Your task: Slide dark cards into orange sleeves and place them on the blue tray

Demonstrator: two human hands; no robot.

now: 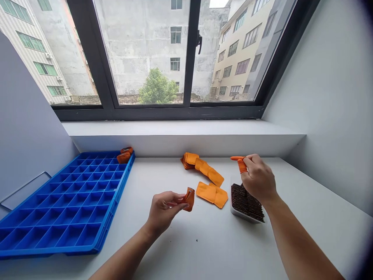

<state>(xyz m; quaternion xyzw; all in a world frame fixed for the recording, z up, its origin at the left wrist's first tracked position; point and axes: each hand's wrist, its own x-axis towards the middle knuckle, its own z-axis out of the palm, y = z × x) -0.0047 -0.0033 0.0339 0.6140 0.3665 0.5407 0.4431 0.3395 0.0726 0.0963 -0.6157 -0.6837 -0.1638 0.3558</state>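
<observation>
My left hand (167, 210) pinches a small orange pouch (190, 199) between thumb and fingers, held above the table with its mouth partly open. My right hand (259, 177) is over a clear box (244, 216) packed with rows of thin dark brown pieces (247, 202). Orange finger cots (241, 165) cover its thumb and index finger, which are apart with nothing visible between them; the other fingers are curled. Between the hands lie flat orange pouches: an overlapping pair (212, 194) in front and a fanned stack (204, 167) behind.
At left lies a blue compartment tray (113, 198); two filled orange pouches (124, 155) sit in its far right corner. A thin metal rod frame (26, 184) stands at the tray's left. A window sill (186, 127) bounds the white table (175, 249) behind; a wall rises at right.
</observation>
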